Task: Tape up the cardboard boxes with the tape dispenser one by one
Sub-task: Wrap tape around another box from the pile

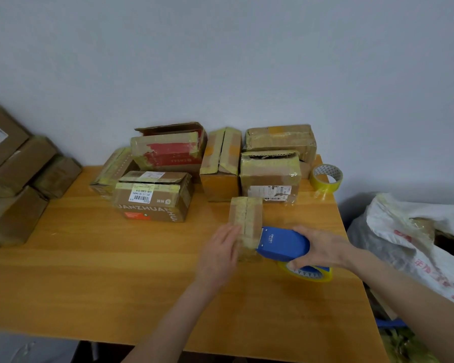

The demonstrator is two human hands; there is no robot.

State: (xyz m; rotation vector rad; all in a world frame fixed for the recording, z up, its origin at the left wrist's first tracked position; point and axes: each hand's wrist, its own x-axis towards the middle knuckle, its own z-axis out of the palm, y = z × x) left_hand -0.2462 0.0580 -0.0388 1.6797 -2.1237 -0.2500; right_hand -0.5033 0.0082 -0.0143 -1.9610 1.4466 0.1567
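My left hand [220,248] presses flat against the small box [245,221], mid-right on the tabletop [102,271]. My right hand [321,247] grips the tape dispenser [283,244] against it. The box is probably light and slides easily, so I'd brace its sides.

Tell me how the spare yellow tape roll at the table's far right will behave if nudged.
The spare tape roll looks propped on its rim, so it would probably roll. It sits near the table edge and might drop off. Its hollow core suggests lightness.
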